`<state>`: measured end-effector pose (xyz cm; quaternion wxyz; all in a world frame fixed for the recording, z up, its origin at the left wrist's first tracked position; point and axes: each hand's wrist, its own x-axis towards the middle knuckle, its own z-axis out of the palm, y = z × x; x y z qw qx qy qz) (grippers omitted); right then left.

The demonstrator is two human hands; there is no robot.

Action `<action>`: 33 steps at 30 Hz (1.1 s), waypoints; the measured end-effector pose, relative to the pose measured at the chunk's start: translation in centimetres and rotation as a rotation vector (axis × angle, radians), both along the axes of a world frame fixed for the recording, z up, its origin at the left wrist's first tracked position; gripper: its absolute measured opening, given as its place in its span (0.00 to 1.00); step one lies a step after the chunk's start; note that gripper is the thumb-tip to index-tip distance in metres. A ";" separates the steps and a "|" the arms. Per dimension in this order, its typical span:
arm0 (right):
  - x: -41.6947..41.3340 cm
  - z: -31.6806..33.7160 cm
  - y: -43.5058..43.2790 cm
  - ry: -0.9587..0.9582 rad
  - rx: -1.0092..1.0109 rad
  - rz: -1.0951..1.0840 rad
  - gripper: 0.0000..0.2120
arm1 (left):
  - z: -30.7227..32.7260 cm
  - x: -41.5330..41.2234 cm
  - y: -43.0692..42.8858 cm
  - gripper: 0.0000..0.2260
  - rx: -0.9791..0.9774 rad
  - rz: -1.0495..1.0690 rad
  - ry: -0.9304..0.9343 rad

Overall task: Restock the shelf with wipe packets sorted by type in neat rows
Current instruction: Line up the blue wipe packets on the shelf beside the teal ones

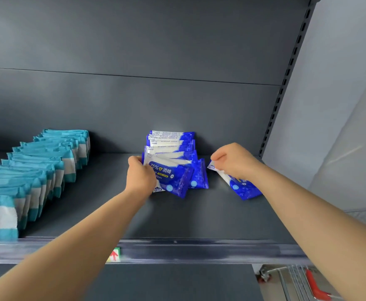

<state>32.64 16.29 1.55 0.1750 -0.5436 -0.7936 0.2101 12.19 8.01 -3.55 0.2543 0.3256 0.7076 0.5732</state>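
A row of dark blue and white wipe packets (173, 153) leans toward the back panel in the middle of the grey shelf (177, 218). My left hand (141, 177) grips the left edge of the front blue packet (173, 177), which tilts forward. One more blue packet (199, 174) stands askew just right of it. My right hand (234, 159) pinches the top of a separate blue packet (243, 187), held tilted to the right of the row, its lower end near the shelf. A long row of teal and white wipe packets (38, 168) runs along the shelf's left side.
The shelf's front lip carries a clear price rail (199, 250) with a small red-arrow tag (113, 255). A perforated upright (286, 79) bounds the right side. A metal cart with a red handle (314, 285) shows at the lower right. Bare shelf lies between the two rows.
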 end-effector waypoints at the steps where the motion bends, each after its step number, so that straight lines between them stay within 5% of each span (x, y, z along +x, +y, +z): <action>1: 0.6 0.0 0.9 -0.077 0.082 -0.019 0.15 | -0.2 0.0 -0.2 0.12 0.007 -0.010 0.058; 6: 2.7 -1.0 3.5 -0.343 -0.011 -0.043 0.23 | -0.6 -1.1 -0.1 0.16 -0.050 -0.084 0.328; 10: 3.5 -1.6 4.4 -0.170 -0.120 -0.073 0.27 | -0.5 -1.3 -0.7 0.06 -0.141 -0.237 0.252; 13: 3.8 -1.4 4.9 -0.043 -0.069 -0.093 0.14 | -0.5 -1.7 -0.8 0.25 -0.141 -0.292 0.319; 17: 3.8 0.9 4.3 0.192 0.042 -0.059 0.10 | 0.2 -0.8 -0.8 0.27 -0.057 -0.316 0.352; 20: 3.5 2.5 3.1 0.414 -0.142 0.021 0.07 | 0.2 -0.5 -0.9 0.27 -0.079 -0.314 0.424; 22: 2.7 2.2 1.8 0.417 -0.280 0.140 0.08 | 0.2 -1.0 -1.0 0.26 -0.103 -0.268 0.467; 26: -0.1 0.1 -0.3 0.253 -0.228 0.216 0.12 | 0.5 -2.1 -1.3 0.15 -0.078 -0.325 0.339; 33: -2.0 -1.6 -0.5 0.299 -0.032 0.107 0.11 | -0.2 -1.4 -1.5 0.37 -0.160 -0.332 0.439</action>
